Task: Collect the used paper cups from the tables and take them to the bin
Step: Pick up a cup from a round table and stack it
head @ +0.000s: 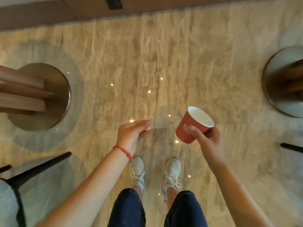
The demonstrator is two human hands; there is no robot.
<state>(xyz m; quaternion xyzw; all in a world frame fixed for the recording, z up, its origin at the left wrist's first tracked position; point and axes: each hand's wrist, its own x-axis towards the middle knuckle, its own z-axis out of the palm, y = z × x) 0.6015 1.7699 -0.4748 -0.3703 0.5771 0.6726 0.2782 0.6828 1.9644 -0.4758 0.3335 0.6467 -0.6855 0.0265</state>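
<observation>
- Paper cup [193, 126]: red outside, white inside, white print on the wall. It is held in the air above the floor, in front of the person's feet and right of centre, and touches no surface.
- Cup is tilted, with the mouth facing up and toward the camera and the base pointing down-left. The inside looks white; can't tell if anything is in it.
- Right hand [208, 141]: grips the cup from its lower right. The thumb lies across the printed wall and the fingers are curled round the far side, clamped on the cup.
- Left hand [132, 133]: raised level with the cup, well apart from it. The fingers are together and loosely bent, and the thumb sits close under the fingertips. A small pale bit shows at the tips; too blurred to tell what it is or whether it is pinched.
- Red bead bracelet [123, 152] is on the left wrist.
- White sneakers [171, 172] and dark jeans [180, 208] are below the hands. The person stands on a glossy beige marble floor [164, 54] that shows small light reflections.
- Round metal table base [54, 97] stands at the left edge of the floor, with a wooden column rising from it. A second round base [277, 82] is at the right edge.
- Black chair leg [41, 167] is at lower left, with pale upholstery in the bottom-left corner.
- A brown wall base runs along the far edge of the floor.
</observation>
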